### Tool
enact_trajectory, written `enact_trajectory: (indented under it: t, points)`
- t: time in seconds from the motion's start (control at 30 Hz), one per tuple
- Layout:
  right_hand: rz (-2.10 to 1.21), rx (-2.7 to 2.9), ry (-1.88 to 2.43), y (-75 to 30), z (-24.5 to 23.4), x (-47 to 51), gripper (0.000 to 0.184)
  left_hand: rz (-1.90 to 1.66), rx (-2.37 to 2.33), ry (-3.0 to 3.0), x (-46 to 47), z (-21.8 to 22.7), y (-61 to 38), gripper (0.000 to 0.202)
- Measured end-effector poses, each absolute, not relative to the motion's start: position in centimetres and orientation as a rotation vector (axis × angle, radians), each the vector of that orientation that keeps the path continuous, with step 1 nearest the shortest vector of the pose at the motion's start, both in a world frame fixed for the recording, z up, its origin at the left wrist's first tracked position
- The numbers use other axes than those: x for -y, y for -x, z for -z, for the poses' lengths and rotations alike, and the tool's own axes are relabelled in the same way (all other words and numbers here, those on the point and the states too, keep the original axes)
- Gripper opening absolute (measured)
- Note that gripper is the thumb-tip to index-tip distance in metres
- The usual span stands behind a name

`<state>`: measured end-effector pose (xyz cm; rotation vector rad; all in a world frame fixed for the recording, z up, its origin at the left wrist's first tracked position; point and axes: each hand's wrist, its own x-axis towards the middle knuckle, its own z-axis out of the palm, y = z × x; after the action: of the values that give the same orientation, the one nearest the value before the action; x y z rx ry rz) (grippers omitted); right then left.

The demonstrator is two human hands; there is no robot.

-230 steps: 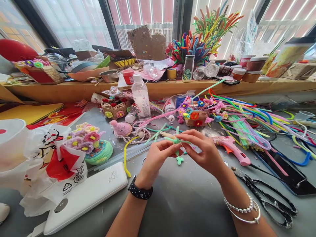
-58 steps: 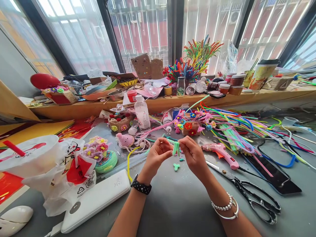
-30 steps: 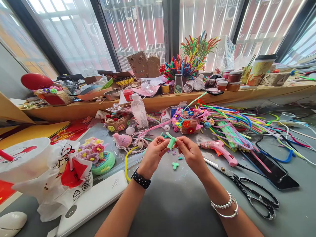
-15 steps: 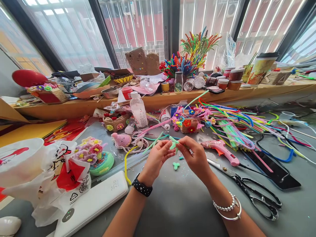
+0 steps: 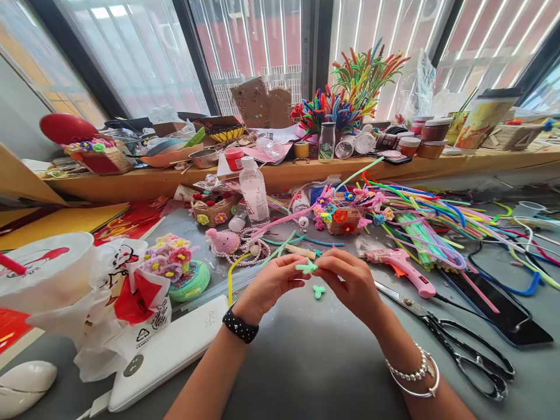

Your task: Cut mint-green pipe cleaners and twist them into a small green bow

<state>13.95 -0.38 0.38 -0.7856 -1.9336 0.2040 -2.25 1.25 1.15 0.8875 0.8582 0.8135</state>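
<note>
My left hand (image 5: 270, 284) and my right hand (image 5: 350, 281) meet over the grey table (image 5: 306, 361), fingers pinched together on a small mint-green pipe-cleaner piece (image 5: 306, 268) held between them. A second little green pipe-cleaner shape (image 5: 319, 291) lies on the table just below my fingers. The left wrist has a black dotted watch band, the right wrist silver bracelets.
A pink glue gun (image 5: 405, 265) and black scissors (image 5: 472, 356) lie to the right, beside a phone (image 5: 503, 309) and a heap of coloured pipe cleaners (image 5: 429, 216). On the left are a white power bank (image 5: 170, 350), a plastic bag (image 5: 109, 303), flower baskets (image 5: 343, 216) and a bottle (image 5: 255, 192).
The green piece has been bent from a long crossed stem into a small compact shape between my fingertips. My hands stay together at the same spot; the view shifts slightly.
</note>
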Motion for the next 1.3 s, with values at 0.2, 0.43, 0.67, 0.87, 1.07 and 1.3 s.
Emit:
enact_trajectory:
  t: [0.2,0.43,0.67,0.87,1.07,1.3]
  points:
    - [-0.25,1.992,0.832,-14.0,-0.3,0.2,0.01,-0.805,-0.881,-0.938,-1.4,-1.1,2.5,0.009]
    - [-0.26,2.139,0.89,-13.9,0.1,0.0,0.016,-0.844,-0.957,-1.082,-1.8,-1.1,2.5,0.013]
    - [-0.31,2.225,0.942,-14.1,0.3,-0.2,0.02,-0.712,-1.057,-1.692,-3.1,-3.6,2.7,0.015]
    - [-0.396,2.129,1.057,-14.2,0.3,-0.5,0.02,-0.824,-1.15,-2.065,-2.7,-4.7,1.2,0.012]
    - [-0.609,1.937,1.093,-14.1,0.1,-0.5,0.017,-0.945,-1.178,-1.788,-2.8,-3.9,1.0,0.017]
    - [-0.655,1.855,1.106,-14.1,-0.1,-0.4,0.02,-0.937,-1.007,-1.403,-2.0,-2.6,1.4,0.025]
